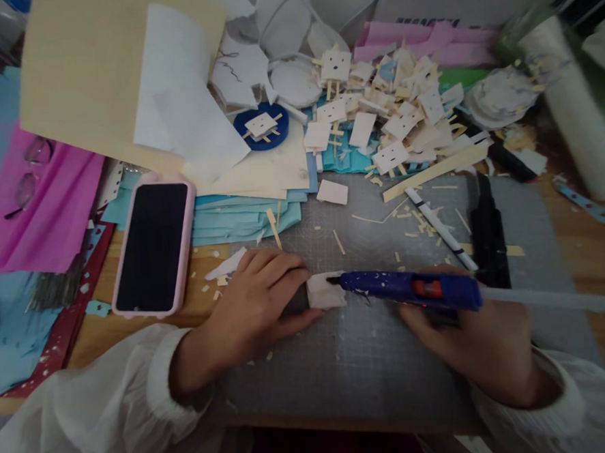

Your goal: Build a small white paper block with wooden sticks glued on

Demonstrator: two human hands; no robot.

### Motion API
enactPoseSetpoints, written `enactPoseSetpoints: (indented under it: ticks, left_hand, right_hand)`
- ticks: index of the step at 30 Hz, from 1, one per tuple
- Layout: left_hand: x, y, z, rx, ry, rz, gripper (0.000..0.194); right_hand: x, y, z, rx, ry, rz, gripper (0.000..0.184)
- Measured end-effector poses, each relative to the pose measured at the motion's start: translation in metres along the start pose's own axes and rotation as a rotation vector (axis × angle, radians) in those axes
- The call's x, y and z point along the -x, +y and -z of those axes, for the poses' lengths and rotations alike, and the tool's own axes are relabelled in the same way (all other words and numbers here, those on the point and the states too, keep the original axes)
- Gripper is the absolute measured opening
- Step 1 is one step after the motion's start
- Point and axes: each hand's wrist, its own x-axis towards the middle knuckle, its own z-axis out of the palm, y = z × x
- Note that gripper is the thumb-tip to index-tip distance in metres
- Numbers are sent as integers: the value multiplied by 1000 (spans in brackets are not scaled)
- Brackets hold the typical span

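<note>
My right hand (481, 342) grips a blue hot glue gun (413, 289) with an orange trigger, its nozzle pointing left onto a small pale paper piece (326, 292). My left hand (258, 301) presses that piece down on the grey cutting mat (372, 359), fingers curled over its left end. Both hands rest near the mat's middle, and white sleeves cover my forearms.
A phone in a pink case (153, 246) lies left of the mat. A heap of small paper squares with wooden sticks (392, 111) fills the back. A white pen (435, 222) and a black tool (487, 232) lie at right. Coloured paper sheets (39, 201) cover the left.
</note>
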Motion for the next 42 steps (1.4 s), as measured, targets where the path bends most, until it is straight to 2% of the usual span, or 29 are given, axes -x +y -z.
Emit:
enactPoseSetpoints:
  ticks: [6, 12, 20, 31, 39, 42]
  left_hand:
    - [-1, 0, 0, 3, -1, 1, 30]
    - [-1, -1, -1, 13, -17, 4, 31]
    - [0, -1, 0, 8, -18, 10, 30]
    - [1, 0, 0, 20, -21, 5, 29]
    - [-1, 1, 0, 13, -11, -3, 26]
    - [-1, 0, 0, 9, -14, -8, 26]
  right_hand:
    - [-1, 2, 3, 5, 10, 61, 13]
    - [-2, 4, 4, 9, -16, 78, 17]
    - [-3, 8, 9, -36, 90, 53, 16]
    - [-2, 13, 6, -88, -1, 156, 13]
    - [1, 15, 4, -45, 51, 203, 17]
    - [6, 18, 2, -67, 84, 173, 19]
